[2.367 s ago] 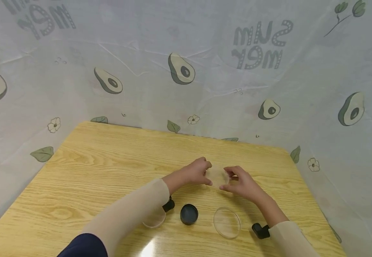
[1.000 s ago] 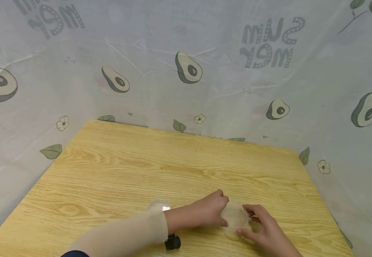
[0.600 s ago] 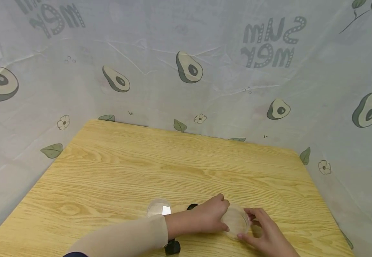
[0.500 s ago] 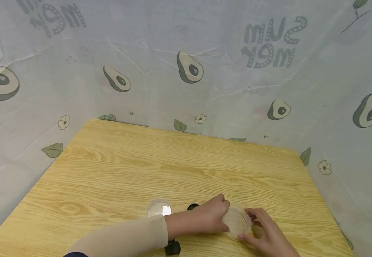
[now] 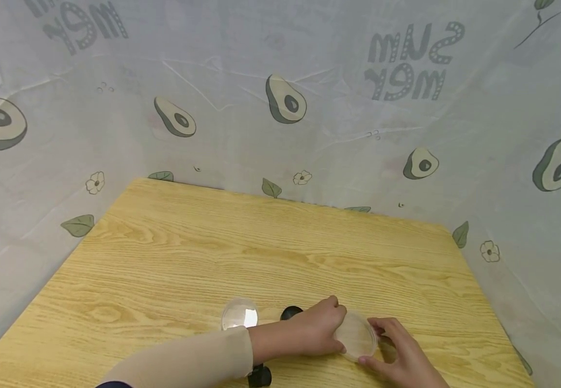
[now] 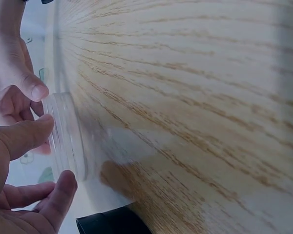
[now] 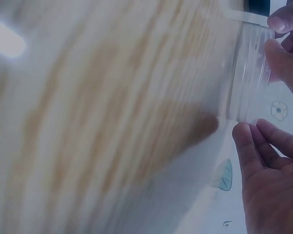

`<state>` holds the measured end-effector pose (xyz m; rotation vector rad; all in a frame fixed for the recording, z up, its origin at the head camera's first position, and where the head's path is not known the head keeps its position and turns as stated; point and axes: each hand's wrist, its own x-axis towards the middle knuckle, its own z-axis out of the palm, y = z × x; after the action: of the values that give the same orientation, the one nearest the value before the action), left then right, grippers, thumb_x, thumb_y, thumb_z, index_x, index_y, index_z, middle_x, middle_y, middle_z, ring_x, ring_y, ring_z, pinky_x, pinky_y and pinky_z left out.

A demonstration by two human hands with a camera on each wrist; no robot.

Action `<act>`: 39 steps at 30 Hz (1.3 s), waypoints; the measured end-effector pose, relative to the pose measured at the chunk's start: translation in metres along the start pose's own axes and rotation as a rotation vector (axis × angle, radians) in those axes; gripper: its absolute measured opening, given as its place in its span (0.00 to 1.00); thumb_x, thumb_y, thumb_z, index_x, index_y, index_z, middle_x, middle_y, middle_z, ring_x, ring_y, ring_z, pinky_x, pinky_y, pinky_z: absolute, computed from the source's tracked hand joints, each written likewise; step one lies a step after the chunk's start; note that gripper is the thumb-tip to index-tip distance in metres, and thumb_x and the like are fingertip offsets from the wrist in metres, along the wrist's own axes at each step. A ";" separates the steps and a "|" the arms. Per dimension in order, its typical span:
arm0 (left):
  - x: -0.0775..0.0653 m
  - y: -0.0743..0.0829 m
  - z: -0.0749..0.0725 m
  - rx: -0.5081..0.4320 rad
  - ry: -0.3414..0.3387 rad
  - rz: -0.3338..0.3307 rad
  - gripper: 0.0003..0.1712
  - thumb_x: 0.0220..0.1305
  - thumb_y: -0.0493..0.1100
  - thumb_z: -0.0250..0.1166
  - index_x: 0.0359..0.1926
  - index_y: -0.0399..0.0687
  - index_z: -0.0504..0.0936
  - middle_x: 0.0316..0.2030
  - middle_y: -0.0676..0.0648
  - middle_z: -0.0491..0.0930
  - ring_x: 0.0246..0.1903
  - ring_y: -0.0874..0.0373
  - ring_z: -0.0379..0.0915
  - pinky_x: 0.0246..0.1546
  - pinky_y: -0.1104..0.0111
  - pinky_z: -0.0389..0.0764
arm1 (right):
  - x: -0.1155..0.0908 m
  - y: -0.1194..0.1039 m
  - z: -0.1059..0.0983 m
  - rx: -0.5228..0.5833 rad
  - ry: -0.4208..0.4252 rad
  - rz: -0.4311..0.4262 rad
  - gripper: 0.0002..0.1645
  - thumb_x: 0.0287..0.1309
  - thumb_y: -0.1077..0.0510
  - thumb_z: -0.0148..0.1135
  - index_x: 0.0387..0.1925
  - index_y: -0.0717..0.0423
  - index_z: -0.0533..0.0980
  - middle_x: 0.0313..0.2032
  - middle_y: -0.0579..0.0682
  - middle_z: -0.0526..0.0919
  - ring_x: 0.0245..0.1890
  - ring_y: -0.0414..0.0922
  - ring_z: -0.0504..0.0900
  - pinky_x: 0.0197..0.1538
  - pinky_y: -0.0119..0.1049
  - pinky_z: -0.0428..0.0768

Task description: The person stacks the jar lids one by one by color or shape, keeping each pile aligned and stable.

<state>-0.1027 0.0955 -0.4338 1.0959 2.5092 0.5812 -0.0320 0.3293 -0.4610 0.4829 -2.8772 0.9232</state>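
Note:
Two clear shallow round dishes, like petri dishes (image 5: 356, 335), lie one on top of the other on the wooden table between my hands. In the left wrist view the stacked dishes (image 6: 64, 134) show as layered rims close over the wood. My left hand (image 5: 318, 330) grips their left side, thumb at the near edge. On the right side my right hand (image 5: 400, 353) pinches the rim between thumb and fingers; the right wrist view shows its fingertips (image 7: 244, 134) on the clear edge. A black round container (image 5: 291, 312) sits partly hidden behind my left wrist.
Another clear round dish (image 5: 239, 314), catching a bright reflection, lies left of the black container, just beyond my left sleeve (image 5: 183, 353). A black wrist camera (image 5: 260, 375) shows below the left wrist. A printed curtain (image 5: 280, 134) rises behind the table (image 5: 212, 237).
Both hands have brought the held dish nearer and down onto the clear dish that lay on the table. In the last half second they have hardly moved, still at the rims.

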 end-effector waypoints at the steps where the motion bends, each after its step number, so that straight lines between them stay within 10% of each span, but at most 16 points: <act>1: 0.000 0.000 0.000 0.003 0.000 0.000 0.36 0.62 0.56 0.77 0.62 0.41 0.79 0.51 0.49 0.77 0.43 0.68 0.74 0.41 0.80 0.78 | -0.001 0.000 0.000 -0.001 0.001 -0.001 0.40 0.47 0.49 0.85 0.59 0.57 0.77 0.54 0.47 0.81 0.50 0.23 0.74 0.52 0.25 0.84; 32: -0.002 0.001 0.006 0.014 -0.004 -0.028 0.35 0.66 0.56 0.74 0.65 0.42 0.77 0.57 0.50 0.74 0.52 0.64 0.73 0.47 0.78 0.79 | -0.003 0.001 0.004 -0.008 -0.043 0.045 0.45 0.47 0.49 0.85 0.63 0.60 0.74 0.57 0.53 0.78 0.53 0.23 0.72 0.54 0.26 0.83; 39: -0.008 0.004 0.000 0.022 0.014 -0.045 0.40 0.66 0.61 0.73 0.69 0.43 0.74 0.58 0.50 0.73 0.55 0.63 0.71 0.45 0.79 0.80 | -0.001 -0.004 -0.005 0.018 -0.102 0.140 0.47 0.53 0.46 0.81 0.67 0.62 0.70 0.59 0.55 0.75 0.57 0.43 0.80 0.56 0.29 0.84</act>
<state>-0.0949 0.0916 -0.4304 1.0438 2.5512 0.5518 -0.0299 0.3291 -0.4545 0.3426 -3.0310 0.9728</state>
